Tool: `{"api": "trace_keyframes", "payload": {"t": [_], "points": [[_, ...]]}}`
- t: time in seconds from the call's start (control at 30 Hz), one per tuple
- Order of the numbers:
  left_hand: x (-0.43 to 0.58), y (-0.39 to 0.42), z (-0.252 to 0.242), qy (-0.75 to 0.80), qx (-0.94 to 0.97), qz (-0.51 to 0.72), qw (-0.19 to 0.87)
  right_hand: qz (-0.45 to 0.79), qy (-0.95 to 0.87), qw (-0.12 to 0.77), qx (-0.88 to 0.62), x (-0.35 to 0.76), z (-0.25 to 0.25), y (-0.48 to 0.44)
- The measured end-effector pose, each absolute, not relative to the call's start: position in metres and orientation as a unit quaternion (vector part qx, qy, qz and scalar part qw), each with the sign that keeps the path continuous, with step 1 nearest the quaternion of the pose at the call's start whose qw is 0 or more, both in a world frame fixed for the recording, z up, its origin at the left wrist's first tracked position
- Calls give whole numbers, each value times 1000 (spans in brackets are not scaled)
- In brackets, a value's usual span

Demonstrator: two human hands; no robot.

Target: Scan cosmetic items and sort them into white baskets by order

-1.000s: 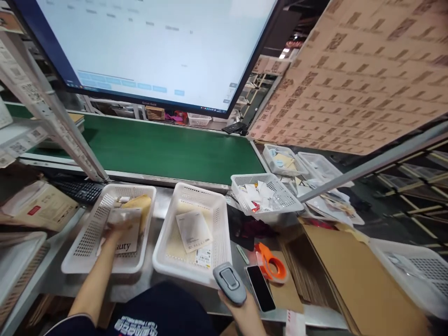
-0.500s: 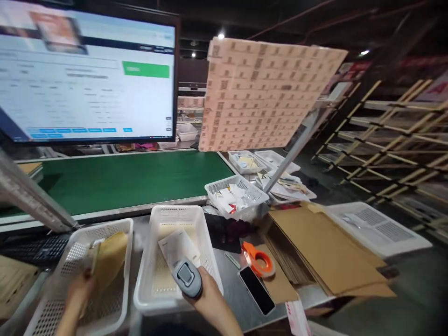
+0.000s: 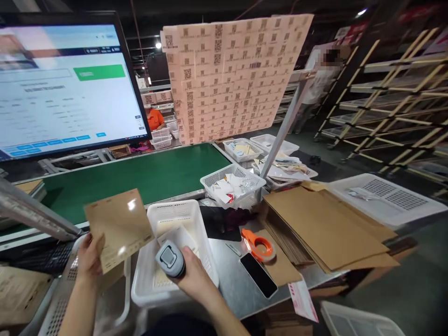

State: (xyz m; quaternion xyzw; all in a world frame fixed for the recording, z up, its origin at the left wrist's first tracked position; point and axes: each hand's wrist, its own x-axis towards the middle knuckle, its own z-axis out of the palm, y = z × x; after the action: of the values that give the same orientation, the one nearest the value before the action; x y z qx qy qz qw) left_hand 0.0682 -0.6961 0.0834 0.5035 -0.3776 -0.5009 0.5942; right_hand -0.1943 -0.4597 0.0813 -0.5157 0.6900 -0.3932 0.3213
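Note:
A flat tan packet (image 3: 121, 224), glossy and printed along its lower edge, is gripped at its left side by my left hand (image 3: 90, 255). It is held up over the left white basket (image 3: 63, 298), partly hidden by my forearm. My right hand (image 3: 192, 270) is closed round a grey handheld barcode scanner (image 3: 170, 258) above the middle white basket (image 3: 206, 247). Inside that basket, a white packet (image 3: 179, 237) lies on cream-coloured ones, partly covered by the scanner.
A monitor (image 3: 70, 88) and a sheet of printed codes (image 3: 238, 79) stand beyond the table, with a green conveyor belt (image 3: 147, 170) behind. To the right lie an orange tape dispenser (image 3: 257, 245), a phone (image 3: 259, 275) and cardboard sheets (image 3: 325, 226). People stand farther back.
My left hand has lifted the tan packet up out of the left basket and turned its face toward me. The scanner stays in my right hand, slightly shifted left. The view has turned right.

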Motion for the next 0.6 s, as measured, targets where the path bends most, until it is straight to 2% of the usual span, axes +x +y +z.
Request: {"api": "trace_keyframes", "payload": {"t": [0.13,0.3,0.43,0.53,0.6], "points": [[14,-680,97,-407,471,-526,579,-374,717,313,-498,-214,88,-445],[-8,-676,86,-435,452,-555,547,-362,740,302,-480,-230,83,-433],[-18,-671,63,-441,424,-579,540,-379,731,304,-479,-241,67,-426],[-29,-674,35,-473,429,-600,483,-424,722,323,-442,-252,45,-416],[-29,-686,17,-515,466,-560,451,-453,723,336,-399,-258,29,-405]]}}
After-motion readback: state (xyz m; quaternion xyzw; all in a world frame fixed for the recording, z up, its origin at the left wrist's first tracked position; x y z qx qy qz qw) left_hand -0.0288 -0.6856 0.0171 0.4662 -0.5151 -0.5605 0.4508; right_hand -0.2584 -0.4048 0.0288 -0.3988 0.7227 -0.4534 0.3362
